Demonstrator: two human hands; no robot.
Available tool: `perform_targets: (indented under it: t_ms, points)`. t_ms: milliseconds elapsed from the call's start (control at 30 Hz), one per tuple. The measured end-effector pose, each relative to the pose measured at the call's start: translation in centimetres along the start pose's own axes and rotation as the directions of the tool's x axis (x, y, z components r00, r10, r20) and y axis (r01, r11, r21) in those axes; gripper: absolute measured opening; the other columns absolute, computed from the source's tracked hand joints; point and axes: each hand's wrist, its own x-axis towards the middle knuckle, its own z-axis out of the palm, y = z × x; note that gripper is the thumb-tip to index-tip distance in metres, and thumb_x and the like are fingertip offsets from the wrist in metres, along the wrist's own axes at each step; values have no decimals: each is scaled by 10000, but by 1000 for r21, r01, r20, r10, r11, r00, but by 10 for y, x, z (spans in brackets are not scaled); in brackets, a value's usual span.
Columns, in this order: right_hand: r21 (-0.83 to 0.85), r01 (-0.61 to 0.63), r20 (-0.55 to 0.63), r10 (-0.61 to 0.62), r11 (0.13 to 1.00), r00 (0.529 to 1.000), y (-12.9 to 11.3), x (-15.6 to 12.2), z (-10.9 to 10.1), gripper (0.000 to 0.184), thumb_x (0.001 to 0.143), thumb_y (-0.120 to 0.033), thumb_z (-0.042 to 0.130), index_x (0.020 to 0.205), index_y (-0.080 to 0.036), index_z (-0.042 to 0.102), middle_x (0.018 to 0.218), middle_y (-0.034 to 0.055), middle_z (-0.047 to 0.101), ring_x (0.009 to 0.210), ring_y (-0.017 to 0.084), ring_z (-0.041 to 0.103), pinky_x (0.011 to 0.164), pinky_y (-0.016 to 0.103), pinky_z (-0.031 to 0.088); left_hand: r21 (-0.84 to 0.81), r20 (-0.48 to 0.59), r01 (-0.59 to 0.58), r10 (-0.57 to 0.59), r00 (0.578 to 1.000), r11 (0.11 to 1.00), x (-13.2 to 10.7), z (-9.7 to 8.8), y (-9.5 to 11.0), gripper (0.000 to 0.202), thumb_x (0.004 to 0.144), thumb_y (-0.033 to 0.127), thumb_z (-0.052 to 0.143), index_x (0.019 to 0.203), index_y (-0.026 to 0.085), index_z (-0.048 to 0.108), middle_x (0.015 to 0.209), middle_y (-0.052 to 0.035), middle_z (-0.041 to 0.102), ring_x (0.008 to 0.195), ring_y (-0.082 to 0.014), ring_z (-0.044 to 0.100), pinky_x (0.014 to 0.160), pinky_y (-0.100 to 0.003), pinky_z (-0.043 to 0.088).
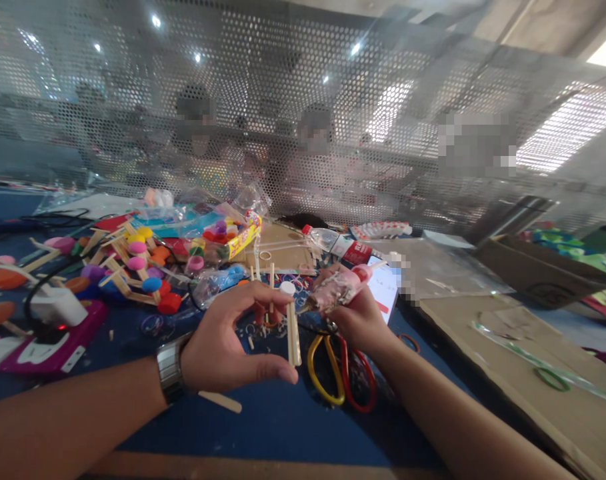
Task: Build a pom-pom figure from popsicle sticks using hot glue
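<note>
My left hand [227,340] wears a metal watch [171,367] and grips a small bundle of craft sticks [293,333] between fingers and thumb. A white bottle cap [287,289] sits at the top of the bundle. In my right hand [360,320] is a pink glue gun [337,291], crusted with dried glue, its nozzle pointing left, close to the sticks. Whether the nozzle touches them I cannot tell. Under my hands lie scissors [327,373] with yellow and red handles. A flat craft stick [221,401] rests on the blue table below my left wrist.
Stick pieces with coloured caps [137,263] pile up at the left, beside a purple power strip [57,340] with a white plug. Behind my hands are a candy box [245,237], a plastic bottle [337,244] and a lit phone [383,287]. Cardboard [513,347] covers the right.
</note>
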Motion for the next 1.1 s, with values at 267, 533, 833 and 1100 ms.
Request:
perform_targets:
  t_ms: [267,533,833,1100]
  points:
    - [-16,0,5,0,1000,1000,2,1,-3,207,614,-138,655,762,-245,559,690,-26,571,612,157,480,694,348,462,25,7,-7,7,1000,1000,-1,0,-1,637,639,576,883,1120,202,697,924,-61,704,754,-164,608,712,-303,533]
    - [-27,-5,0,5,1000,1000,-2,2,-3,204,602,-152,645,763,-249,567,690,-14,575,611,166,477,677,351,467,17,12,-16,16,1000,1000,-1,0,-2,636,630,533,905,1138,217,690,933,-47,702,760,-157,609,718,-301,538]
    - [-26,5,-17,-5,1000,1000,-1,2,-2,203,601,-163,661,743,-261,553,676,-13,581,612,176,489,640,339,466,19,8,-21,21,1000,1000,0,0,-1,633,628,544,902,1127,212,698,926,-55,708,751,-165,613,706,-306,538]
    - [-29,-2,-23,2,1000,1000,-3,3,-2,191,593,-155,650,738,-246,565,666,-11,573,591,165,491,605,327,459,4,14,-47,46,999,999,0,0,-1,623,646,534,895,1146,219,697,933,-53,708,753,-161,615,723,-308,547]
